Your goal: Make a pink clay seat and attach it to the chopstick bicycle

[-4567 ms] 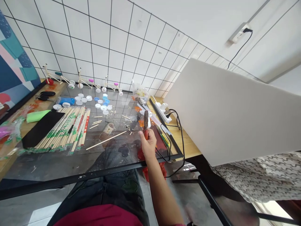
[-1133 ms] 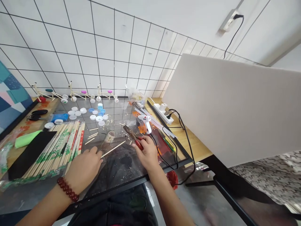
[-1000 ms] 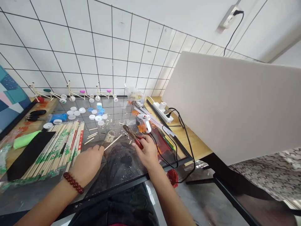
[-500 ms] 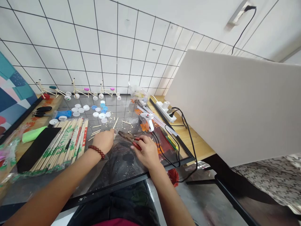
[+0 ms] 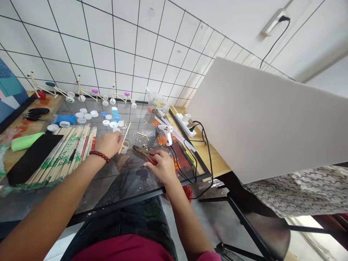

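My left hand (image 5: pixel 110 144), with a beaded bracelet at the wrist, is closed with a thin wooden stick (image 5: pixel 125 135) at its fingertips. The stick slants up and away over the dark glass tabletop (image 5: pixel 108 188). Just right of the stick lies a small pale round piece (image 5: pixel 124 146), whose kind I cannot make out. My right hand (image 5: pixel 161 165) is wrapped round the red handles of a pair of pliers (image 5: pixel 144 151). The plier jaws point left, toward the pale piece, and are apart from the stick.
Packaged chopsticks (image 5: pixel 65 154) lie at left, with bottle caps (image 5: pixel 113 124) behind. Several small stick-built tricycles (image 5: pixel 92 90) stand along the wall. A white glue gun (image 5: pixel 166 133) and its cord are right of the pliers, near a power strip (image 5: pixel 185 125) and a large white board (image 5: pixel 261 119).
My left hand has moved left and away from the pliers with the stick, and the pale piece now shows on the table. The right hand still holds the pliers. The camera view has shifted.
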Demonstrator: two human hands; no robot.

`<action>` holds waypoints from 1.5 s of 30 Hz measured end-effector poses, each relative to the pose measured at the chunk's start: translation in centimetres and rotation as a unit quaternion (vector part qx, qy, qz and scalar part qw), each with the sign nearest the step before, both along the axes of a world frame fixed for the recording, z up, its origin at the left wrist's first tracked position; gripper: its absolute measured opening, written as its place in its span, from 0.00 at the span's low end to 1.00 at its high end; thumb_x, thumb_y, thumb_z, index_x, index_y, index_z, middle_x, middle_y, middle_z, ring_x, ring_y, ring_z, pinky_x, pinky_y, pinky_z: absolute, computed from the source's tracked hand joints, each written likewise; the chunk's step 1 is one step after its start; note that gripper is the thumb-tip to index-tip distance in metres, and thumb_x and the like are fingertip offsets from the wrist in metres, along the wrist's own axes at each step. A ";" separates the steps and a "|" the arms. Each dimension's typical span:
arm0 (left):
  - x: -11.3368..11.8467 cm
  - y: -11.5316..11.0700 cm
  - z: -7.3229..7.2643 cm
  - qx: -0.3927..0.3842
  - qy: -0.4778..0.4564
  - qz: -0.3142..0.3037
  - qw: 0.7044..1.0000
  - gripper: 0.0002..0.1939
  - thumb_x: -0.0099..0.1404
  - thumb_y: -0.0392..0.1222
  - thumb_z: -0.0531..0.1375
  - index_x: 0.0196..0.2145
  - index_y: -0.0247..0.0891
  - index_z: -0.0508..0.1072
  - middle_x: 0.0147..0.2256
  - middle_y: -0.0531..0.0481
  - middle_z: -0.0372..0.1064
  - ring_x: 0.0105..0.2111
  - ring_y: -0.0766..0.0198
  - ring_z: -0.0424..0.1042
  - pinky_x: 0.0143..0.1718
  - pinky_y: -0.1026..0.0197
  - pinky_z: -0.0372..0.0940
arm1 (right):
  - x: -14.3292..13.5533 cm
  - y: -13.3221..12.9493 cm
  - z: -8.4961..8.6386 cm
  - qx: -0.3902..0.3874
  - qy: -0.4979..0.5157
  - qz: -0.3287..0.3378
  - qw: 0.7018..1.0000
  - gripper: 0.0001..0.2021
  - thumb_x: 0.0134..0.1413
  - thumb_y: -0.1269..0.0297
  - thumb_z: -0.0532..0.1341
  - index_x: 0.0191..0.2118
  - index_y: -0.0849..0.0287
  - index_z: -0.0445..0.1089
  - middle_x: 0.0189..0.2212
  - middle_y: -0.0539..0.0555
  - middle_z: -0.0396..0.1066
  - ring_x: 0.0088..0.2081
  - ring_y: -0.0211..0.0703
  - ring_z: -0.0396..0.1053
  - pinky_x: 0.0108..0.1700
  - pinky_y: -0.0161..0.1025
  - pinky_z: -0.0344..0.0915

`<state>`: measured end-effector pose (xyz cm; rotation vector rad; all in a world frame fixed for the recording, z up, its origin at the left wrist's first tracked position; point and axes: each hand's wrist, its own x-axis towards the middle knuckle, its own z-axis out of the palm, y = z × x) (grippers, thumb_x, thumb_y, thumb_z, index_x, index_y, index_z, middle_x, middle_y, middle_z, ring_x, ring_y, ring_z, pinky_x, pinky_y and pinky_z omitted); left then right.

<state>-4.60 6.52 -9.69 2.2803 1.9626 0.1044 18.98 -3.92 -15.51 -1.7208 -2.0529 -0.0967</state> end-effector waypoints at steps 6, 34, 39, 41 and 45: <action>-4.8 -0.2 0.5 0.053 -0.013 0.022 0.998 0.17 0.67 0.46 0.51 0.41 0.37 0.77 0.45 0.38 0.76 0.44 0.47 0.73 0.37 0.55 0.64 | -1.5 0.0 0.4 -0.002 -0.048 -0.062 0.997 0.17 0.64 0.50 0.59 0.33 0.56 0.75 0.38 0.55 0.73 0.40 0.45 0.67 0.40 0.39 0.59; -3.6 -2.6 -0.7 0.077 0.017 0.006 0.997 0.20 0.69 0.40 0.47 0.45 0.33 0.77 0.45 0.33 0.75 0.45 0.44 0.74 0.41 0.50 0.67 | -11.2 10.8 5.2 -0.275 -0.044 -0.068 0.958 0.18 0.61 0.53 0.57 0.43 0.61 0.79 0.43 0.65 0.79 0.44 0.53 0.78 0.42 0.41 0.70; -8.0 -1.5 0.9 0.281 -0.155 0.157 0.934 0.20 0.70 0.44 0.50 0.51 0.35 0.75 0.46 0.42 0.77 0.43 0.55 0.75 0.46 0.57 0.67 | -11.4 9.2 6.1 -0.246 -0.017 -0.052 0.968 0.17 0.61 0.53 0.55 0.39 0.56 0.79 0.38 0.58 0.81 0.42 0.48 0.77 0.38 0.37 0.67; -10.1 -0.7 1.2 0.322 -0.189 0.203 0.905 0.19 0.68 0.42 0.52 0.50 0.33 0.76 0.43 0.44 0.78 0.39 0.58 0.75 0.46 0.58 0.67 | -13.3 7.9 6.1 -0.230 0.011 0.001 0.973 0.16 0.61 0.54 0.55 0.36 0.54 0.79 0.35 0.55 0.81 0.39 0.45 0.77 0.35 0.35 0.65; -12.1 0.1 0.9 0.330 -0.208 0.245 0.888 0.19 0.66 0.40 0.53 0.49 0.30 0.77 0.40 0.43 0.78 0.37 0.59 0.74 0.45 0.58 0.68 | -18.3 6.1 5.4 -0.245 0.005 0.116 0.963 0.16 0.59 0.53 0.56 0.32 0.54 0.78 0.31 0.53 0.80 0.35 0.46 0.76 0.32 0.36 0.63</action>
